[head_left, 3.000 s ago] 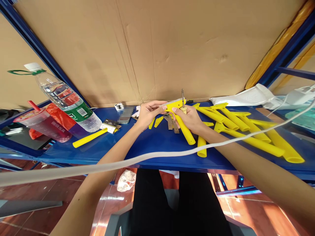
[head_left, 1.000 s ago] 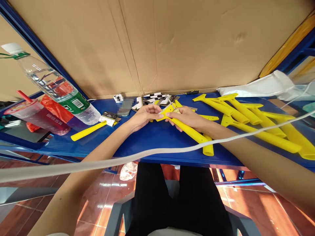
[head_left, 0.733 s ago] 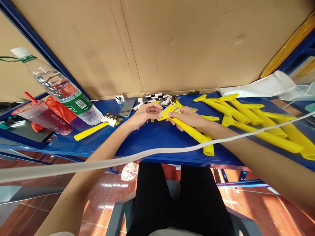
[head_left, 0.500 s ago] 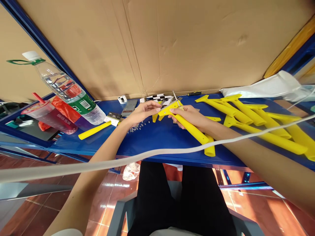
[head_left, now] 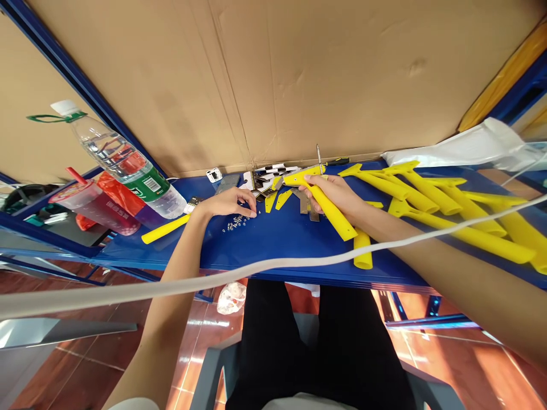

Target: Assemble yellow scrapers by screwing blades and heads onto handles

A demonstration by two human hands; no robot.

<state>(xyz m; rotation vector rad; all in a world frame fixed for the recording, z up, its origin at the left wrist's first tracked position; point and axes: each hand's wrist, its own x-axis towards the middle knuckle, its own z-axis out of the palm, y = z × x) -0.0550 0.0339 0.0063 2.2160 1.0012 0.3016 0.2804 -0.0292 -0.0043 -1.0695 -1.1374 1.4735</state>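
Note:
My right hand (head_left: 331, 193) is wrapped round a yellow plastic scraper handle (head_left: 331, 212), its wide triangular head (head_left: 301, 177) pointing left. From the same hand rises the thin metal shaft of a screwdriver (head_left: 318, 158); its grip is hidden by the fingers. My left hand (head_left: 231, 203) is low over the blue table, thumb and forefinger brought together at the tips. Whatever they pinch, if anything, is too small to make out. Beside and below that hand lies a scatter of small screws (head_left: 236, 223). Flat yellow pieces (head_left: 282, 199) and metal blades (head_left: 308, 204) lie between the hands.
Several yellow handles (head_left: 421, 196) are piled at right, before a white plastic bag (head_left: 453, 147). At left stand a water bottle (head_left: 123, 162) and a pink drink cup (head_left: 100, 208). A yellow-handled scraper (head_left: 164, 230) lies near them. A white cable (head_left: 273, 263) crosses the view.
My left hand has left the scraper head and moved down-left to the screws. My right hand still holds the handle, and the screwdriver shaft now stands more upright.

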